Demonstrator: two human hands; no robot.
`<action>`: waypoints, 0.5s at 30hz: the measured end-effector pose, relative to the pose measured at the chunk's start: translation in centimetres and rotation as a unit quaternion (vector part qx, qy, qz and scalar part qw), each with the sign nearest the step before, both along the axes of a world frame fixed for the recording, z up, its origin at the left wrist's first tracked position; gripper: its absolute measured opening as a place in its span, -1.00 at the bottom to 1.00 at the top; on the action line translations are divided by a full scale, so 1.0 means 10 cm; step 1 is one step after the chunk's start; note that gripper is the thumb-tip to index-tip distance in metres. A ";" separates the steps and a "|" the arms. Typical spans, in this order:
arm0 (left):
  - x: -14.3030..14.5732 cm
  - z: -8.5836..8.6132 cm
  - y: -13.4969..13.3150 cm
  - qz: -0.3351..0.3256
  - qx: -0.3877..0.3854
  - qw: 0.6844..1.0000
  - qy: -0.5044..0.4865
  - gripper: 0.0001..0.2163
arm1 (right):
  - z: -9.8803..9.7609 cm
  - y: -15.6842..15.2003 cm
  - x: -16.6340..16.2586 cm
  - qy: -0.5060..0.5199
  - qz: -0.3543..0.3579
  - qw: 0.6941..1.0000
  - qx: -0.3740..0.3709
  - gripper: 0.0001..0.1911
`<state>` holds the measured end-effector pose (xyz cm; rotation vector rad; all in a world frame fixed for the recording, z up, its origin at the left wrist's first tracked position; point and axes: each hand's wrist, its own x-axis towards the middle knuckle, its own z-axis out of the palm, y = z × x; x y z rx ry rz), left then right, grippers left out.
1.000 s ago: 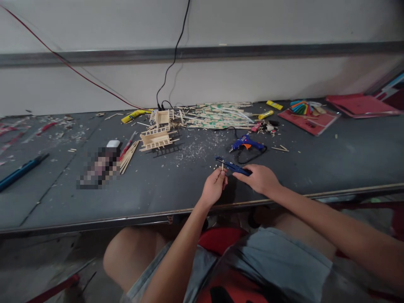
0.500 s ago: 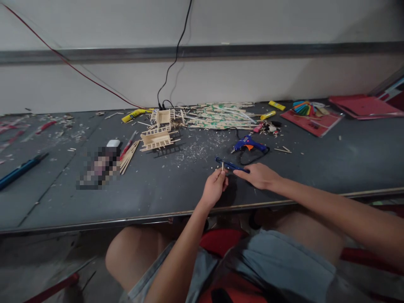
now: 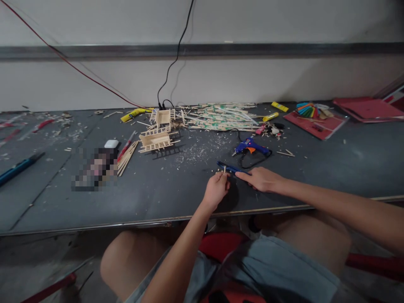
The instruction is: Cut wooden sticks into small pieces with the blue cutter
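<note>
You are pinching a short wooden stick upright in your left hand, its tip showing just above the fingers; how far it runs down into your grip is hidden. Your right hand is closing over the handle of a dark blue cutter, and the hand is covering the handle so fully that you cannot tell its shape. The cutter's front end is lying just beside the stick, at 3 o'clock from it; whether the two are touching is too small to make out.

A blurred patch at 9 o'clock from your hands is hiding whatever is lying there. At the far left a blue tool is being cut off by the picture's edge, and at 2 o'clock a red folder is running out of the frame.

At 1 o'clock from your right hand, near it, a blue glue gun is lying on its side with its black cord looping round it and climbing the wall. At 11 o'clock a small wooden stick frame is sitting on the grey table, with a second one behind it and a loose pile of sticks at 12 o'clock. A bundle of sticks is lying left of the frame, beside a white case. Wood shavings are dotting the table between the frames and your hands.
</note>
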<state>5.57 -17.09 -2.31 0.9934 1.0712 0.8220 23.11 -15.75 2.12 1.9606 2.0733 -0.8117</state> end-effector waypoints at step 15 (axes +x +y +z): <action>-0.04 -0.02 0.00 -0.055 0.015 0.998 0.028 -0.77 | -0.12 -0.01 0.23 0.001 -0.028 0.999 0.023 -0.20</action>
